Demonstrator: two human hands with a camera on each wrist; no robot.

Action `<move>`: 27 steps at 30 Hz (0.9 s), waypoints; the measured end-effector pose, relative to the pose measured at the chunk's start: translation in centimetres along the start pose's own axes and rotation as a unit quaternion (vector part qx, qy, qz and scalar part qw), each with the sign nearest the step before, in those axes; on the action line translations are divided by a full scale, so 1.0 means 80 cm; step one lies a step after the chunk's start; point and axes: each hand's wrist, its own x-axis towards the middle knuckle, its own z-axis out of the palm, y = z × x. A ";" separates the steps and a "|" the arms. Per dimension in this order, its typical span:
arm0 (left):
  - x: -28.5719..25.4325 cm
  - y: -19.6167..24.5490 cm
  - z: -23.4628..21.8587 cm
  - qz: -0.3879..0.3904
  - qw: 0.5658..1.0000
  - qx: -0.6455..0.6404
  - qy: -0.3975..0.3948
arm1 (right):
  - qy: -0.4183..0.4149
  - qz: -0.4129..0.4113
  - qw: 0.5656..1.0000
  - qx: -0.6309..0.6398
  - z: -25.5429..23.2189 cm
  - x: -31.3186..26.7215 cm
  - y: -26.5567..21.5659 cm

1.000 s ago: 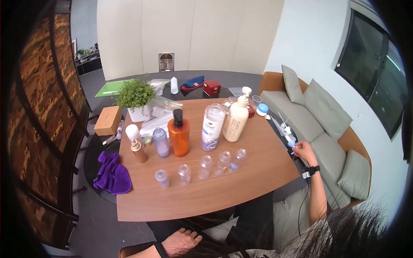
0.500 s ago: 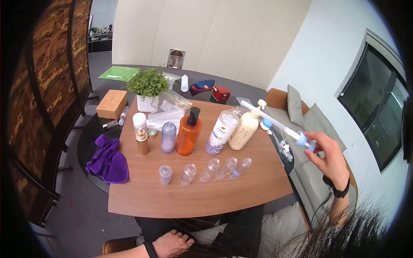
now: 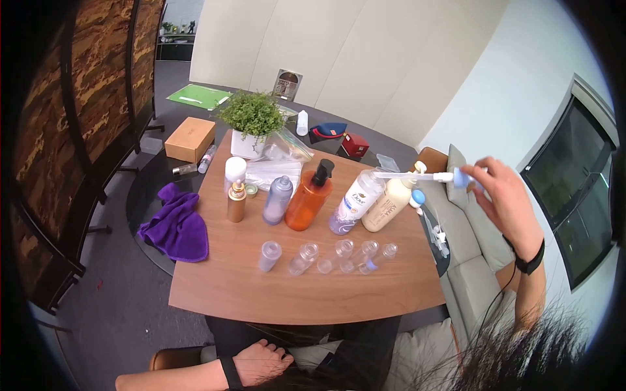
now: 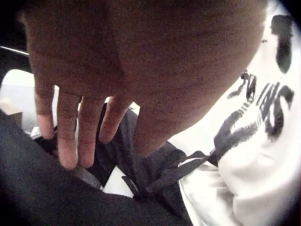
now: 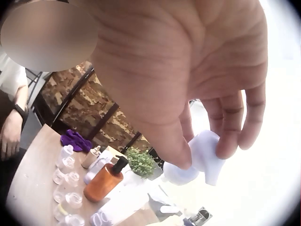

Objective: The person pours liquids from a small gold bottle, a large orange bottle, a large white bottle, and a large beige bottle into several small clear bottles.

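My right hand (image 3: 512,199) pinches the pale blue pump head (image 3: 462,178) between thumb and fingers; its long white tube (image 3: 407,176) points left, near the tops of the clear Dove bottle (image 3: 357,202) and the cream bottle (image 3: 389,204). Whether the tube touches either cannot be told. In the right wrist view the thumb and fingertips press on the pale blue head (image 5: 207,155). My left hand (image 3: 262,363) rests on the lap with fingers loosely extended; the left wrist view shows the hand (image 4: 136,61) holding nothing, above dark cloth.
Several small clear bottles (image 3: 304,259) line the table's (image 3: 306,300) near half. Behind them stand an amber pump bottle (image 3: 308,202), a lilac bottle (image 3: 278,201) and a gold-topped bottle (image 3: 236,203). A potted plant (image 3: 251,116) is farther back; a purple cloth (image 3: 175,225) lies left.
My right hand has lifted the pump from beside the sofa, up and over toward the bottles, and its tube has swung toward level. The left hand has stayed on the lap. The head view has shifted and tilted.
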 end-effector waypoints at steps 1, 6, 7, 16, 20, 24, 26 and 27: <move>-0.001 -0.001 0.000 0.003 1.000 -0.003 0.005 | 0.012 -0.024 0.999 -0.035 -0.006 0.013 -0.002; -0.003 -0.002 -0.001 0.009 1.000 -0.009 0.020 | 0.014 -0.085 0.988 -0.128 -0.020 0.065 -0.021; -0.003 -0.001 -0.005 0.008 1.000 -0.020 0.018 | 0.023 -0.107 0.986 -0.129 -0.017 0.074 -0.025; -0.003 0.004 0.020 0.012 0.999 -0.029 0.040 | -0.009 -0.218 0.971 -0.095 0.079 0.148 -0.052; 0.003 0.008 0.006 -0.001 0.999 -0.031 -0.022 | -0.109 -0.202 0.972 -0.043 0.098 0.159 -0.054; 0.000 0.011 -0.011 0.014 1.000 0.002 0.005 | -0.103 -0.171 0.978 0.065 0.100 0.153 -0.054; -0.005 0.011 0.004 0.033 0.994 0.038 0.099 | -0.087 -0.150 0.978 0.117 0.094 0.148 -0.054; -0.004 0.010 0.009 0.033 0.994 0.030 0.096 | -0.084 -0.142 0.977 0.132 0.089 0.146 -0.053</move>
